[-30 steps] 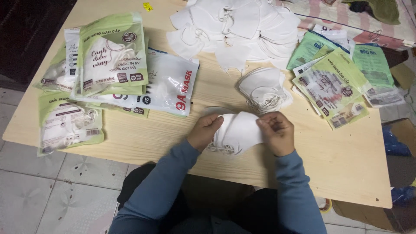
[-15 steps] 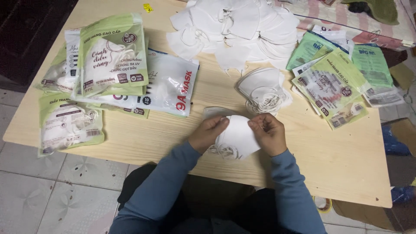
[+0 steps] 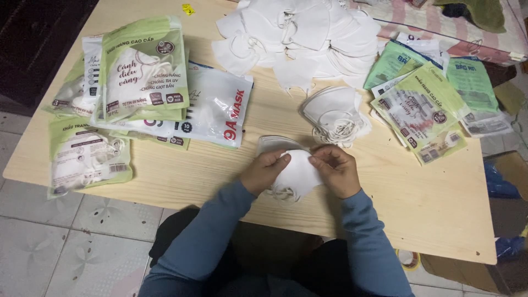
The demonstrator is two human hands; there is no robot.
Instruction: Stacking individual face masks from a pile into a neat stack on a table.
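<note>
I see both hands closed on one white mask (image 3: 297, 176) at the near edge of the surface (image 3: 429, 203) — my left hand (image 3: 264, 171) pinches its left side, my right hand (image 3: 335, 170) its top right corner, loose ear loops hanging below. A grey sleeve (image 3: 275, 144) lies flat just behind the mask. A small stack of masks (image 3: 334, 113) sits near, beyond my right hand, and a big heap (image 3: 297, 33) further back. Filled packs (image 3: 143, 77) are piled to the left — flat green pouches (image 3: 423, 104) fan out on the right.
</note>
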